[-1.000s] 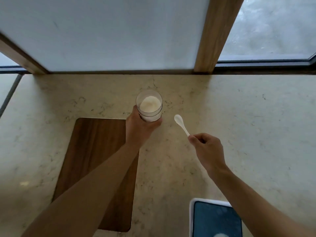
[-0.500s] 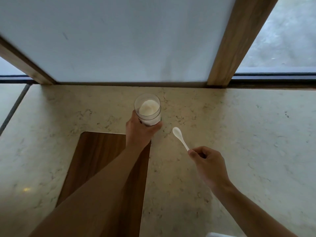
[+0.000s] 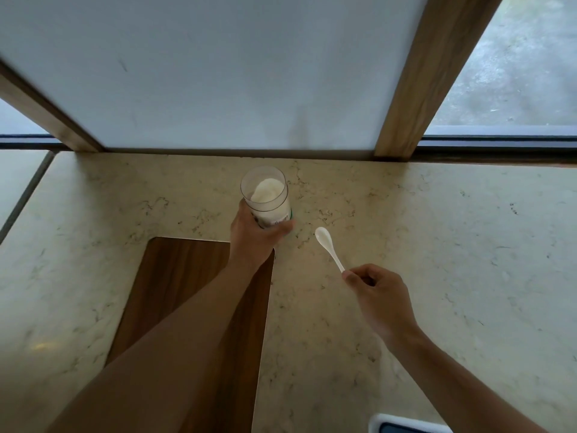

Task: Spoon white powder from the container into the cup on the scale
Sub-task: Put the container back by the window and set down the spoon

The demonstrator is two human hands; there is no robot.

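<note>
A clear open container (image 3: 266, 197) with white powder inside stands on the marble counter near the back wall. My left hand (image 3: 253, 237) is wrapped around its lower part. To its right, my right hand (image 3: 379, 294) pinches the handle end of a small white spoon (image 3: 327, 247), whose empty bowl points up and left toward the container, a short gap away from it. Only a corner of the white-framed scale (image 3: 402, 425) shows at the bottom edge. The cup is out of sight.
A dark wooden board (image 3: 181, 282) lies on the counter (image 3: 468, 245) under my left forearm. A frosted panel and wooden window posts (image 3: 427, 76) rise at the counter's back edge. A counter seam runs along the far left.
The view has shifted, so the scale has mostly slid out at the bottom. Both hands hold the same things; the container leans slightly more toward the spoon.
</note>
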